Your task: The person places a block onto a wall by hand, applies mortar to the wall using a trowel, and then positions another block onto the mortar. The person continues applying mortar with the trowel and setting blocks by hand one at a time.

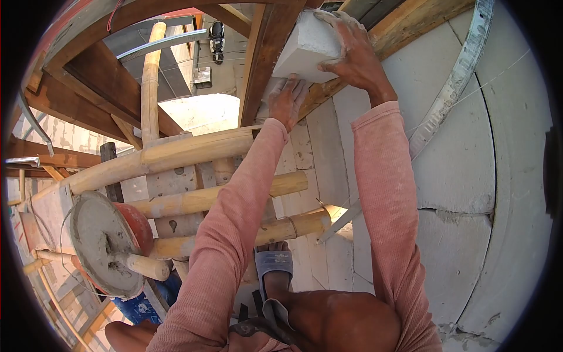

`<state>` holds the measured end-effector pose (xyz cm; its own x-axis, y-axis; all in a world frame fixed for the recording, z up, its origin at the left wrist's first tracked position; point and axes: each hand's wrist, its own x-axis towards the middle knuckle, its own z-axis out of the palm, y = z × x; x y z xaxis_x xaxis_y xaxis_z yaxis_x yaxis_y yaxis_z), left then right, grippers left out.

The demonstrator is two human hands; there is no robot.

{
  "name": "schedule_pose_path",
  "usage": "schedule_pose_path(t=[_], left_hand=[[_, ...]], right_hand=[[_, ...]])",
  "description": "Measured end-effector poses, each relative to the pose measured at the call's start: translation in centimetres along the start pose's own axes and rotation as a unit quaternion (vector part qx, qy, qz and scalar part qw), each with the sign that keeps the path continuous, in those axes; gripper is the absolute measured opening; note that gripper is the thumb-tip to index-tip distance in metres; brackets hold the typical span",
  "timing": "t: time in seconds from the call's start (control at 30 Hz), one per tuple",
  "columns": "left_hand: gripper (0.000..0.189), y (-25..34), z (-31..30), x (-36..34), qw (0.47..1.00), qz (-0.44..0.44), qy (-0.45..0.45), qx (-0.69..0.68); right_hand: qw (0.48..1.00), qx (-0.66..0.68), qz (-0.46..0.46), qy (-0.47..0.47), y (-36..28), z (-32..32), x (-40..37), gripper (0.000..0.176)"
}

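Observation:
A white lightweight concrete block [309, 46] sits high in the view, in the gap between a brown wooden post [271, 50] and the wall. My right hand [359, 57] grips its right side, fingers spread over the top edge and thumb at the lower corner. From below, my left hand [286, 102] holds the near bottom edge, its fingertips against the block and partly hidden under it. Grey dust coats both hands. At lower left stands a red bucket [136, 226] of wet grey mortar [97, 234], with a round wooden handle [146, 267] sticking out.
Bamboo poles [199, 151] form a scaffold on my left. A pale block wall [454, 152] rises on the right, crossed by a curved-looking metal strip [451, 88] and a thin string. My sandalled foot [274, 261] rests near the poles. Ground shows far below through the frame.

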<state>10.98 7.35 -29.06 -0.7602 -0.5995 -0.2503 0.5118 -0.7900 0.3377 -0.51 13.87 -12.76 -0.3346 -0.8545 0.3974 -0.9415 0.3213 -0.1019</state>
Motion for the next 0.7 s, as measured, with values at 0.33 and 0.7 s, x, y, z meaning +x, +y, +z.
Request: schedule_pose_path(t=[0.33, 0.7], left_hand=[[0.052, 0.5, 2.0, 1.5, 1.0, 0.004, 0.028, -0.013], [0.043, -0.9, 2.2, 1.8, 0.998, 0.013, 0.037, -0.043]], right_hand=[[0.998, 0.015, -0.043, -0.041, 0.4, -1.9, 3.5, 0.103], [0.995, 0.041, -0.012, -0.093, 0.8, -1.5, 5.0, 0.107]])
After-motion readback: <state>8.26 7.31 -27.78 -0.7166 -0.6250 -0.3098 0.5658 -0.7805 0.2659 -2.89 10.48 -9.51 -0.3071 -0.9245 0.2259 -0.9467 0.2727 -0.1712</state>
